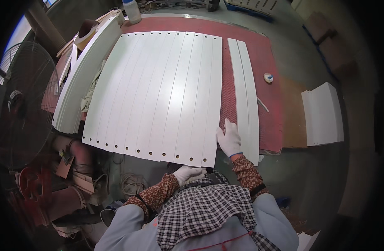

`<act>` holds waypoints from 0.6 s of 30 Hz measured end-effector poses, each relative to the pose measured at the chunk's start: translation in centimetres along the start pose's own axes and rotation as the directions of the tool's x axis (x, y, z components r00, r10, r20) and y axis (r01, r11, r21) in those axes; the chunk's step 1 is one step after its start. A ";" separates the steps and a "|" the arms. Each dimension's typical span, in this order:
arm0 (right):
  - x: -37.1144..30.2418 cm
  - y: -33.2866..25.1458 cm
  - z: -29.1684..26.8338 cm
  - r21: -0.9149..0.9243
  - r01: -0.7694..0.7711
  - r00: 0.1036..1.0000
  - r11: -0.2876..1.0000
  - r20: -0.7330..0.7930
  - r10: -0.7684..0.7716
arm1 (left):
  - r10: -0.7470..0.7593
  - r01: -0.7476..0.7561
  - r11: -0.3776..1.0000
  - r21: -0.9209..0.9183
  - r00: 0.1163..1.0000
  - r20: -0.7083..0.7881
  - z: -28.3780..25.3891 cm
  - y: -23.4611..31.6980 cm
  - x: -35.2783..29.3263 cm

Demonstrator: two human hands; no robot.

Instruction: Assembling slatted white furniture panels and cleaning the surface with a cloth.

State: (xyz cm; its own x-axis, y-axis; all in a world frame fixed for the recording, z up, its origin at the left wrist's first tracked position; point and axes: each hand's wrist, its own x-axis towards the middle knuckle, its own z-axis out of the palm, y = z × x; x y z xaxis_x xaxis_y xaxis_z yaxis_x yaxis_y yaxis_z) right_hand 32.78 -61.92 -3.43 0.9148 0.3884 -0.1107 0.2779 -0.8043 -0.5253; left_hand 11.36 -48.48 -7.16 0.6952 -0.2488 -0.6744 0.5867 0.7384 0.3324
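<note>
White boards (158,92) lie side by side on a red table (265,54), each with a dark round hole near its ends. My right hand (230,140), in a white knit glove, is over the gap between these boards and two separate white strips (245,96) on the right. Its thumb and forefinger are apart, and nothing shows in it. My left hand (189,174), gloved too, is beside my apron at the boards' near edge. Its fingers are stretched out with nothing visible in them; whether it touches the boards I cannot tell.
A stack of white boards (85,79) stands along the left, beside a large fan (27,92). Another white stack (323,115) is at the right. The table holds a small round container (268,78) and a thin white stick (263,104). A bottle (132,11) stands at the far edge.
</note>
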 end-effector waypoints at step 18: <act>-12.4 13.9 -4.4 0.909 -0.416 0.781 0.036 0.337 0.526 | -0.187 0.183 0.978 0.101 0.982 0.031 0.7 0.6 -0.8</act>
State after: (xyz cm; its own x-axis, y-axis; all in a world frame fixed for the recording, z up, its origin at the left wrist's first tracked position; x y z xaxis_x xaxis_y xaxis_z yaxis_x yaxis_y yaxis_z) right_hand 26.55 -79.87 -5.65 0.7620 0.0317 -0.6468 -0.6368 0.2185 -0.7394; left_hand 11.45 -48.30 -5.98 0.5859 -0.4016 -0.7039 0.7428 0.6134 0.2683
